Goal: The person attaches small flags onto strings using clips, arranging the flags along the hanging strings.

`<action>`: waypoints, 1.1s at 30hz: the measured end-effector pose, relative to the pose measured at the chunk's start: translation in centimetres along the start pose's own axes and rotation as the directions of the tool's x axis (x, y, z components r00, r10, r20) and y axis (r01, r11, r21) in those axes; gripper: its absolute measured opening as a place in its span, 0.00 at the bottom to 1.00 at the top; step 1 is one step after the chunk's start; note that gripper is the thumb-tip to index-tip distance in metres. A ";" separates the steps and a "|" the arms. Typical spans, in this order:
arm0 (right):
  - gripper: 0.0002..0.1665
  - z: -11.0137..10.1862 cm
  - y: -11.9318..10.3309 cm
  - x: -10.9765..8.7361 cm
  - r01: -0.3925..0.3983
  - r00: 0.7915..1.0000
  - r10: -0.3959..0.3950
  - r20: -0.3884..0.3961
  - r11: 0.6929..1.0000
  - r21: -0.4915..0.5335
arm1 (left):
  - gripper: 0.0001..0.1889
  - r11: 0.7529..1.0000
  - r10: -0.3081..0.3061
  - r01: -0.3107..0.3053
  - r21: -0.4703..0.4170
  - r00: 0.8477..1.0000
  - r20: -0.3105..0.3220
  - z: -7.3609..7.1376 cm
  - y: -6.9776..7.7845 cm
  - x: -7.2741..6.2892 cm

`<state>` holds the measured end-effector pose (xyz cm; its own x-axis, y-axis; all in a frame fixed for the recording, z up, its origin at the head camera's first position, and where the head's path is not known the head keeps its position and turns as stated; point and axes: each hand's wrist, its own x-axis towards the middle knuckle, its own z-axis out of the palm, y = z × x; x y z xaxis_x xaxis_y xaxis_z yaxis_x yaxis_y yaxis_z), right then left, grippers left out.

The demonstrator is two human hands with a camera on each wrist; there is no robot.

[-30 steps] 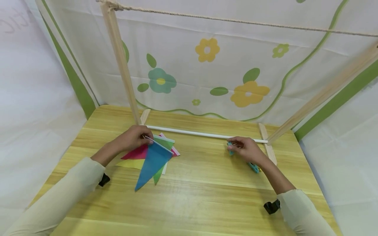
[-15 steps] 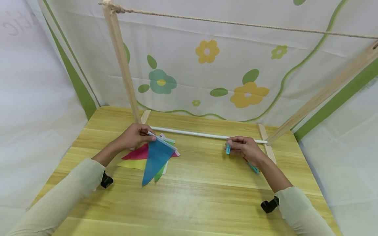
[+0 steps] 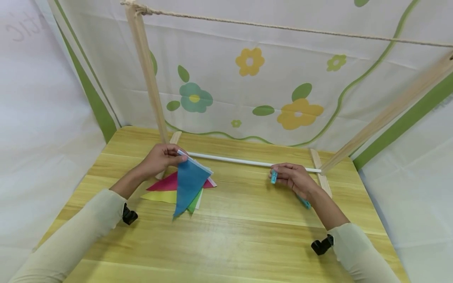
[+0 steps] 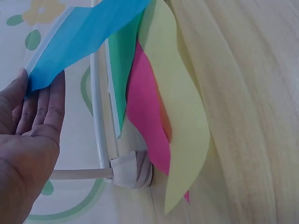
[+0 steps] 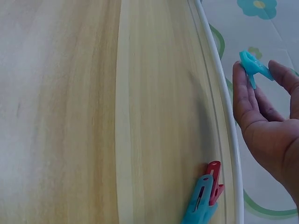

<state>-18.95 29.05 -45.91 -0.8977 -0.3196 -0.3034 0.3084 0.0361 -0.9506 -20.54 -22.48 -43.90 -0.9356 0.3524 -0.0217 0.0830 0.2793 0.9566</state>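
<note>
My left hand (image 3: pixel 161 159) pinches a blue triangular pennant (image 3: pixel 191 181) by one end of its white-edged top, thumb in front. The pennant hangs above a fanned pile of pennants, among them a pink one (image 4: pixel 147 107), a yellow one (image 4: pixel 187 126) and a green one (image 4: pixel 120 74). Between thumb and fingertips my right hand (image 3: pixel 295 179) holds a turquoise clothespin (image 5: pixel 254 67), raised off the table. Below that hand lie another turquoise clothespin (image 5: pixel 198 200) and a red clothespin (image 5: pixel 215 182).
A wooden frame has a left post (image 3: pixel 148 74) and a right post (image 3: pixel 389 112). Twine (image 3: pixel 262 26) is strung between their tops. A white rod (image 3: pixel 230 159) joins the posts low down, along the back of the wooden table (image 3: pixel 219 243). Behind hangs a flower-printed cloth (image 3: pixel 226 86).
My left hand has lifted the blue pennant up and slightly away from the pile. In my right hand the turquoise clothespin has turned to point downward; that hand has barely shifted.
</note>
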 end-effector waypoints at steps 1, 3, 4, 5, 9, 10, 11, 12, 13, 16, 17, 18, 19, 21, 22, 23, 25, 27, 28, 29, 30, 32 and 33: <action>0.36 0.0 -0.1 0.0 0.001 1.000 -0.001 -0.001 1.000 0.007 | 0.12 1.000 0.000 0.000 -0.007 1.000 -0.009 0.0 0.1 0.0; 0.35 -0.1 -0.2 0.0 0.006 1.000 -0.006 0.001 1.000 0.025 | 0.13 1.000 0.002 -0.002 -0.025 1.000 -0.023 0.1 0.3 -0.1; 0.34 -0.1 -0.3 0.0 0.008 1.000 -0.008 0.006 1.000 0.029 | 0.13 0.999 0.003 -0.004 -0.037 1.000 -0.029 0.1 0.5 -0.1; 0.34 -0.2 -0.3 0.0 0.010 1.000 -0.010 0.012 0.999 0.036 | 0.13 0.999 0.003 -0.005 -0.052 0.999 -0.037 0.2 0.6 -0.1; 0.34 -0.5 -0.6 -0.1 0.018 0.999 -0.021 0.049 0.998 0.060 | 0.12 0.993 -0.016 0.008 -0.119 0.998 -0.064 0.2 1.2 0.0; 0.34 -0.6 -0.6 -0.2 0.019 0.998 -0.023 0.058 0.998 0.065 | 0.12 0.991 -0.022 0.013 -0.130 0.997 -0.071 0.2 1.4 0.0; 0.35 -0.6 -0.7 -0.2 0.020 0.998 -0.024 0.062 0.997 0.073 | 0.12 0.989 -0.030 0.018 -0.146 0.997 -0.078 0.2 1.5 0.1; 0.34 -0.7 -0.7 -0.2 0.020 0.997 -0.025 0.067 0.997 0.078 | 0.11 0.987 -0.037 0.023 -0.156 0.996 -0.083 0.1 1.7 0.1; 0.34 -0.7 -0.8 -0.2 0.019 0.997 -0.025 0.072 0.996 0.082 | 0.10 0.986 -0.042 0.026 -0.165 0.995 -0.089 0.1 1.9 0.1; 0.36 -0.8 -1.0 -0.2 0.014 0.997 -0.022 0.077 0.995 0.097 | 0.07 0.977 -0.049 0.027 -0.212 0.994 -0.098 0.0 2.4 0.1; 0.36 -0.8 -1.1 -0.2 0.011 0.997 -0.019 0.077 0.995 0.100 | 0.06 0.972 -0.047 0.022 -0.234 0.994 -0.101 0.0 2.6 0.1; 0.37 -0.7 -1.1 -0.1 0.008 0.997 -0.016 0.080 0.995 0.101 | 0.06 0.969 -0.045 0.018 -0.248 0.994 -0.104 -0.1 2.8 0.1; 0.38 -0.7 -1.2 -0.1 0.003 0.997 -0.011 0.081 0.995 0.100 | 0.06 0.964 -0.044 0.014 -0.267 0.993 -0.107 -0.1 2.9 0.1; 0.38 -0.7 -1.4 -0.1 -0.006 0.996 -0.002 0.087 0.996 0.091 | 0.08 0.956 -0.036 0.000 -0.293 0.993 -0.116 -0.2 3.1 0.1; 0.38 -0.7 -1.5 0.0 -0.009 0.996 0.002 0.092 0.996 0.085 | 0.09 0.953 -0.031 -0.008 -0.303 0.992 -0.123 -0.2 3.2 0.1; 0.39 -0.7 -1.6 0.0 -0.011 0.995 0.004 0.098 0.997 0.076 | 0.09 0.949 -0.025 -0.016 -0.313 0.992 -0.127 -0.2 3.2 0.1; 0.39 -0.7 -1.8 0.0 -0.014 0.994 0.008 0.109 0.998 0.060 | 0.09 0.943 -0.013 -0.035 -0.330 0.990 -0.142 -0.1 3.2 0.1; 0.40 -0.7 -2.1 -0.1 -0.017 0.993 0.011 0.115 0.999 0.048 | 0.09 0.936 0.003 -0.059 -0.348 0.987 -0.160 0.0 3.2 0.2; 0.39 -0.7 -2.3 -0.1 -0.018 0.993 0.013 0.114 0.999 0.042 | 0.09 0.932 0.009 -0.070 -0.356 0.986 -0.169 0.1 3.2 0.3; 0.39 -0.7 -2.5 -0.1 -0.021 0.994 0.017 0.112 0.999 0.037 | 0.10 0.925 0.017 -0.083 -0.370 0.984 -0.177 0.1 3.3 0.3; 0.39 -0.7 -2.6 -0.2 -0.024 0.994 0.020 0.108 0.999 0.032 | 0.11 0.919 0.021 -0.094 -0.382 0.982 -0.190 0.2 3.3 0.4; 0.37 -0.6 -3.0 -0.2 -0.026 0.995 0.024 0.099 0.999 0.026 | 0.13 0.904 0.019 -0.107 -0.414 0.977 -0.212 0.3 3.5 0.5; 0.36 -0.5 -3.2 -0.2 -0.024 0.995 0.021 0.096 0.999 0.022 | 0.14 0.896 0.015 -0.112 -0.430 0.975 -0.222 0.4 3.6 0.6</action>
<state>-19.92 29.46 -42.88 -0.8565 -0.4082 -0.3160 0.3365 0.0228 -0.9414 -20.66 -20.88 -40.55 -0.9871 0.1494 0.0580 0.0315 -0.1737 0.9843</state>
